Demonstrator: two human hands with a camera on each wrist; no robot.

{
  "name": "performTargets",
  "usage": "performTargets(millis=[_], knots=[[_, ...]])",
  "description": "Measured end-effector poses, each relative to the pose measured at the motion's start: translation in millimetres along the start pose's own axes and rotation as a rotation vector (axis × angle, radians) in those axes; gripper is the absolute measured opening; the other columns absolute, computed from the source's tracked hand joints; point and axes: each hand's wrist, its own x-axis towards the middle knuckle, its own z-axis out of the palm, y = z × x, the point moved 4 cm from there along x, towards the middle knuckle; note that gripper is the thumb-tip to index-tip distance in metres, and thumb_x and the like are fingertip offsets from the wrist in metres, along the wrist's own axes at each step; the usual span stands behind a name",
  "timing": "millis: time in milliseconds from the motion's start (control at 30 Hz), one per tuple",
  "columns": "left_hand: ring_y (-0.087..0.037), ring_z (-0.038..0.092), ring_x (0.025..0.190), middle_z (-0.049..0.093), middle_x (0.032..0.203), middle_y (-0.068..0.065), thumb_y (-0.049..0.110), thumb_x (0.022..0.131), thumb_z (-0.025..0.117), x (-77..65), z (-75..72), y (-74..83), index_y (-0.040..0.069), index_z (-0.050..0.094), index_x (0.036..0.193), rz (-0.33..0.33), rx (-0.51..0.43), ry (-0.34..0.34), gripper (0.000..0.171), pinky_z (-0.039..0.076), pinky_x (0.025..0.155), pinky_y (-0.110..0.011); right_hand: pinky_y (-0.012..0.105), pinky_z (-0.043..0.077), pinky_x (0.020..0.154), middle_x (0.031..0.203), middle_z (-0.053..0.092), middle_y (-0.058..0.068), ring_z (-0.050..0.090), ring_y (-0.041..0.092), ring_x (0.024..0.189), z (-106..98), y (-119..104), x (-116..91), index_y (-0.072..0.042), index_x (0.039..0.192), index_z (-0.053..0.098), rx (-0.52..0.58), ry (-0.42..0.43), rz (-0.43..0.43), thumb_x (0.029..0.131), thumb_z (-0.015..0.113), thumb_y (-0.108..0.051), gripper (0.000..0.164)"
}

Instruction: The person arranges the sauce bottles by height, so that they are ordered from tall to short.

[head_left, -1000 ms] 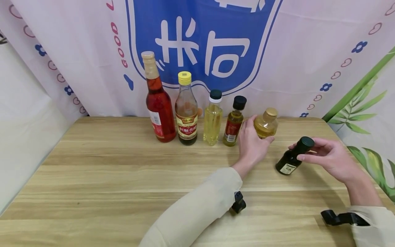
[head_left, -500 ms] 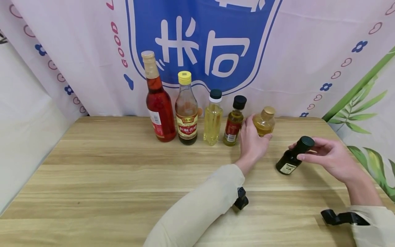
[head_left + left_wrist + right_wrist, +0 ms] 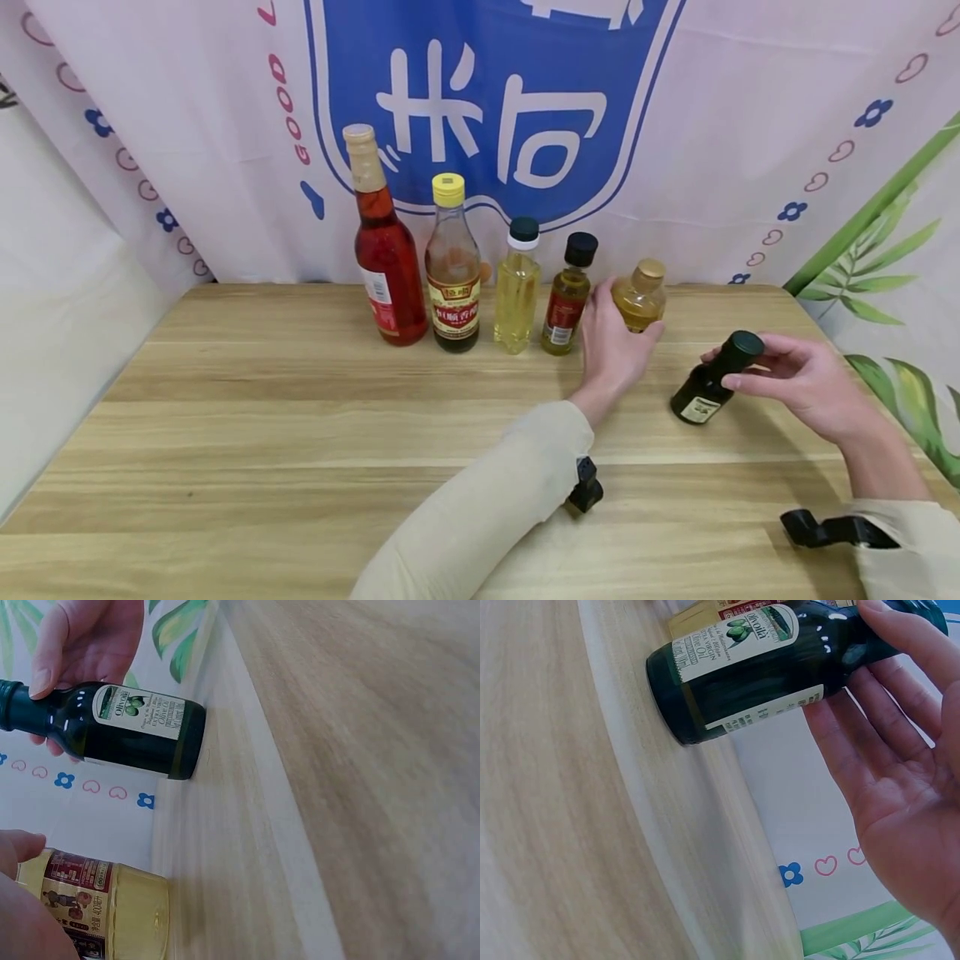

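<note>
In the head view my left hand [image 3: 615, 337] grips the squat gold-capped bottle [image 3: 645, 296] of yellow liquid, thumb on its near side. This bottle [image 3: 139, 915] shows a red and cream label in the left wrist view. My right hand [image 3: 810, 387] pinches the neck of a small dark green olive oil bottle [image 3: 705, 396] between thumb and fingers. The olive oil bottle [image 3: 735, 671] has its base right at the wooden tabletop in the right wrist view. Left of my left hand stands a small black-capped oil bottle [image 3: 566, 308] with a red label.
Further left in the row stand a clear bottle of pale yellow oil [image 3: 517, 287], a yellow-capped vinegar bottle [image 3: 453, 283] and a tall bottle of red liquid [image 3: 390, 267]. The wooden table [image 3: 262, 442] ends at a printed curtain [image 3: 247, 167] behind them.
My left hand has shifted the gold-capped bottle slightly left, toward the black-capped bottle. My right hand and the olive oil bottle have stayed in place.
</note>
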Motion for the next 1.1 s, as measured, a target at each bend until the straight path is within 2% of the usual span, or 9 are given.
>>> performTargets(millis=[200,500,800,1100], knots=[[-0.022,0.062,0.134,0.063,0.145,-0.003,0.024,0.086,0.089,0.3,2.2,0.4,0.018,0.05,0.151,0.021,-0.012,0.0,0.076,0.052,0.115,-0.037,0.021,0.063,0.088,0.118,0.082,0.005,0.077,0.011,0.112,-0.9,0.5,-2.3,0.017,0.125,0.064,-0.005,0.014,0.009,0.09,0.065,0.023,0.035],[-0.022,0.064,0.133,0.062,0.145,-0.003,0.023,0.088,0.088,-0.4,3.3,0.5,0.017,0.048,0.152,0.03,-0.007,-0.008,0.075,0.052,0.115,-0.036,0.021,0.062,0.089,0.12,0.081,0.007,0.076,0.012,0.114,-0.3,0.6,-1.9,0.018,0.127,0.063,0.021,-0.009,-0.006,0.091,0.062,0.025,0.036],[-0.025,0.063,0.133,0.061,0.147,-0.004,0.026,0.09,0.087,1.1,1.5,-0.5,0.017,0.046,0.153,0.019,0.015,-0.033,0.076,0.053,0.114,-0.039,0.021,0.062,0.089,0.121,0.081,0.007,0.076,0.012,0.115,0.1,0.0,-0.4,0.02,0.128,0.061,0.019,-0.014,-0.003,0.092,0.062,0.024,0.036],[-0.022,0.064,0.131,0.062,0.144,-0.003,0.027,0.091,0.086,1.1,-0.4,-0.9,0.017,0.047,0.152,0.043,0.033,-0.05,0.073,0.053,0.113,-0.035,0.02,0.062,0.09,0.119,0.081,0.006,0.077,0.012,0.113,1.0,-1.8,-0.9,0.017,0.126,0.064,0.003,0.005,0.012,0.092,0.063,0.024,0.035]])
